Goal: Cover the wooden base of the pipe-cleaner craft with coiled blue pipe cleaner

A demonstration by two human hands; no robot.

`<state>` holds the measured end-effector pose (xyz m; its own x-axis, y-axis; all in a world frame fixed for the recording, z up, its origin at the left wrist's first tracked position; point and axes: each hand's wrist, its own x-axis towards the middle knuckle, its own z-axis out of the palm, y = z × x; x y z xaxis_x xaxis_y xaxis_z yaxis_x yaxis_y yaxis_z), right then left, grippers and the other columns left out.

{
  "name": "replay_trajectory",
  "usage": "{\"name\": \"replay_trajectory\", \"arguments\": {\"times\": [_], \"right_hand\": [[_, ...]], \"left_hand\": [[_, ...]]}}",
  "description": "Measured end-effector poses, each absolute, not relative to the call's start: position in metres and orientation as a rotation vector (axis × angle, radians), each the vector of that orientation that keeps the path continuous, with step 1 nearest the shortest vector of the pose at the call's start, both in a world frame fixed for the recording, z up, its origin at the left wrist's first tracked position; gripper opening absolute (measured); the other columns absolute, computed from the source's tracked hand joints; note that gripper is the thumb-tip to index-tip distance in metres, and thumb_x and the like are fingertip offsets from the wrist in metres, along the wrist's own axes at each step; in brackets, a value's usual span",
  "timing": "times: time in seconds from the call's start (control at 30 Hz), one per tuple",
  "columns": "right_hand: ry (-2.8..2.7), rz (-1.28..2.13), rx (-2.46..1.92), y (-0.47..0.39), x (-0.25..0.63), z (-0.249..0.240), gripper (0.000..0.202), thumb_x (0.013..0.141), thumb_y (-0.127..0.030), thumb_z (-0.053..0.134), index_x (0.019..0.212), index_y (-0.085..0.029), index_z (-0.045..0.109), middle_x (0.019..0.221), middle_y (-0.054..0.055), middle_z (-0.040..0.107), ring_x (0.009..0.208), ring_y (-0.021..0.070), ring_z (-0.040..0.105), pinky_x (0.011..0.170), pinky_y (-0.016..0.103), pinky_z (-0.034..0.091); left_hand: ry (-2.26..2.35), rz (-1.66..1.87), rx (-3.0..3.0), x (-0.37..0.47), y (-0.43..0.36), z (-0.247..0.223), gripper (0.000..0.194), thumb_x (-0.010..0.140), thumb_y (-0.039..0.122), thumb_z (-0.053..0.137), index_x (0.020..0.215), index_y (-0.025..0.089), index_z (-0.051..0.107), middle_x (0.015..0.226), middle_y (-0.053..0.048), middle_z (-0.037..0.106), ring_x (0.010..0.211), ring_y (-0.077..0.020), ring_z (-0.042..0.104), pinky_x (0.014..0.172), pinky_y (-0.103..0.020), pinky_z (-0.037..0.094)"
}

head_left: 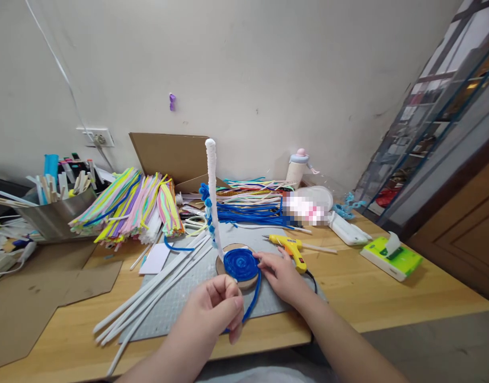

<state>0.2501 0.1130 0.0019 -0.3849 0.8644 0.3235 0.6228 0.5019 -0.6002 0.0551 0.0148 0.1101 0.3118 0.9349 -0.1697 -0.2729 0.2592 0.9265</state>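
Note:
A blue coil [241,264] of fuzzy stem lies on a round cardboard base [248,285], its loose tail [254,303] curving toward the table's front edge. From the base's left side rises a white wrapped post [212,181] with small blue flowers [207,205] along it. My right hand [279,274] touches the coil's right edge, thumb and index finger close together. Just in front of the base is my left hand [222,308], its fingers curled in a pinch; whatever it may hold is too small to name. The yellow glue gun [290,249] lies beyond my right hand.
White stems [148,298] cross the grey cutting mat [164,314] at left. Bundles of colored stems [112,207], blue stems [248,214] and a metal container [52,215] stand or lie behind. A tissue pack [391,257] is at right, cardboard [36,298] at left.

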Motion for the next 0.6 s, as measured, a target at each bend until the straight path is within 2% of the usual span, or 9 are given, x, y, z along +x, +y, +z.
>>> {"name": "replay_trajectory", "arguments": {"times": [0.13, 0.2, 0.27, 0.33, 0.43, 0.5, 0.6], "right_hand": [[-2.133, 0.517, -1.225, 0.113, 0.250, 0.003, 0.015, 0.083, -0.015, 0.047, 0.081, -0.024, 0.059, 0.115, 0.004, 0.067, 0.110, 0.0210, 0.058, 0.107, 0.058, 0.011], [-2.137, 0.517, -1.229, 0.112, 0.249, 0.005, 0.016, 0.082, -0.015, 0.047, 0.081, -0.023, 0.059, 0.115, 0.005, 0.067, 0.110, 0.0211, 0.058, 0.107, 0.058, 0.011], [-2.144, 0.513, -1.229, 0.110, 0.249, 0.008, 0.016, 0.082, -0.014, 0.046, 0.082, -0.023, 0.059, 0.116, 0.006, 0.066, 0.112, 0.0213, 0.057, 0.107, 0.058, 0.010], [-2.150, 0.502, -1.228, 0.108, 0.249, 0.011, 0.015, 0.081, -0.014, 0.047, 0.083, -0.023, 0.059, 0.116, 0.005, 0.066, 0.113, 0.0214, 0.056, 0.107, 0.059, 0.009], [-2.159, 0.497, -1.229, 0.106, 0.249, 0.015, 0.013, 0.081, -0.017, 0.049, 0.083, -0.023, 0.060, 0.115, 0.005, 0.066, 0.115, 0.0224, 0.055, 0.107, 0.060, 0.008], [-2.164, 0.504, -1.237, 0.105, 0.249, 0.016, 0.012, 0.081, -0.018, 0.050, 0.083, -0.023, 0.060, 0.115, 0.006, 0.066, 0.115, 0.0233, 0.055, 0.107, 0.061, 0.008], [-2.165, 0.511, -1.246, 0.105, 0.250, 0.017, 0.012, 0.082, -0.019, 0.049, 0.083, -0.024, 0.060, 0.115, 0.005, 0.066, 0.115, 0.0233, 0.055, 0.107, 0.061, 0.008]], "left_hand": [[1.148, 0.874, 1.215, 0.047, 0.022, 0.064, 0.026, 0.078, 0.044, 0.056, 0.074, 0.019, 0.050, 0.053, 0.005, 0.045, 0.046, -0.0113, 0.042, 0.048, -0.024, 0.039], [1.349, 0.875, 1.467, 0.043, 0.021, 0.044, 0.022, 0.081, 0.037, 0.053, 0.090, 0.018, 0.056, 0.067, -0.001, 0.055, 0.060, -0.0157, 0.051, 0.060, -0.029, 0.043], [1.462, 0.824, 1.770, 0.040, 0.018, 0.032, 0.028, 0.076, 0.027, 0.059, 0.103, 0.019, 0.056, 0.089, -0.006, 0.060, 0.081, -0.0208, 0.054, 0.076, -0.035, 0.043], [1.476, 0.706, 2.005, 0.039, 0.013, 0.028, 0.030, 0.073, 0.018, 0.060, 0.103, 0.020, 0.057, 0.102, -0.008, 0.058, 0.093, -0.0236, 0.051, 0.083, -0.038, 0.040], [1.480, 0.525, 2.163, 0.039, 0.010, 0.030, 0.013, 0.078, 0.012, 0.050, 0.086, 0.018, 0.058, 0.094, -0.006, 0.059, 0.088, -0.0219, 0.051, 0.077, -0.034, 0.040], [1.494, 0.514, 2.178, 0.038, 0.009, 0.032, 0.014, 0.081, 0.011, 0.044, 0.079, 0.018, 0.057, 0.087, -0.005, 0.060, 0.081, -0.0206, 0.052, 0.071, -0.031, 0.039], [1.490, 0.662, 2.100, 0.032, 0.009, 0.033, 0.014, 0.084, 0.015, 0.045, 0.079, 0.022, 0.056, 0.079, -0.003, 0.061, 0.071, -0.0194, 0.053, 0.064, -0.029, 0.036]]}}
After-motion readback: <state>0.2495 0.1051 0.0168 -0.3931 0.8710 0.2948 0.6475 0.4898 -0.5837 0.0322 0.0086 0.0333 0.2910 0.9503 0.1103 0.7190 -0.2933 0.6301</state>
